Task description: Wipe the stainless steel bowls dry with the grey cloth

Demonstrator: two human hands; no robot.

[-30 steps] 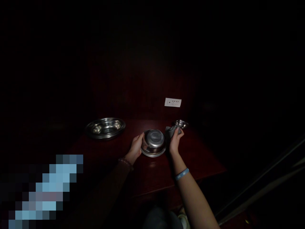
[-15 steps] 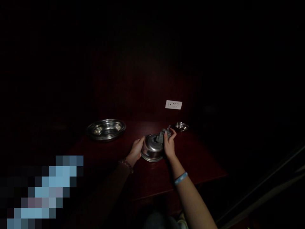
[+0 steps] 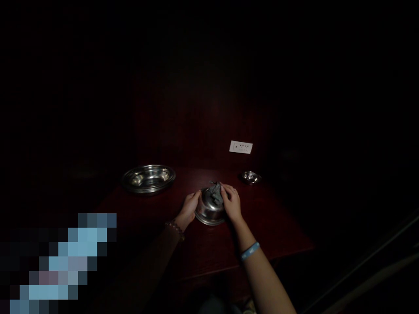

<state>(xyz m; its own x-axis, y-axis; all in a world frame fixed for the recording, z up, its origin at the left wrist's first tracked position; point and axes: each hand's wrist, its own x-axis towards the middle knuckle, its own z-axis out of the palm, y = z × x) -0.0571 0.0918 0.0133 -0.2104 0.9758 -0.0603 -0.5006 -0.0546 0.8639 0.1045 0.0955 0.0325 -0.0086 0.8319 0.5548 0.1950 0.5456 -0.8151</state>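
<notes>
My left hand [image 3: 189, 207] grips the side of an overturned metal bowl [image 3: 209, 213] over a dark red counter [image 3: 268, 235], the fingers closed on its edge, while my right hand [image 3: 231, 204] pinches a crumpled gray cloth [image 3: 216, 195] against the bowl's upturned base. The bowl sits between my hands, above the middle of the counter; whether its rim touches the surface, I cannot tell. A beaded bracelet [image 3: 176, 229] circles my left wrist, and a light blue wristband [image 3: 250, 251] my right forearm. To the left, well apart from the bowl, a wide, shiny metal dish [image 3: 149, 185] rests with its hollow facing up. A small metal bowl [image 3: 251, 178] stands toward the right rear, below a white wall outlet [image 3: 241, 147]. Deep shadow covers much of the room.
</notes>
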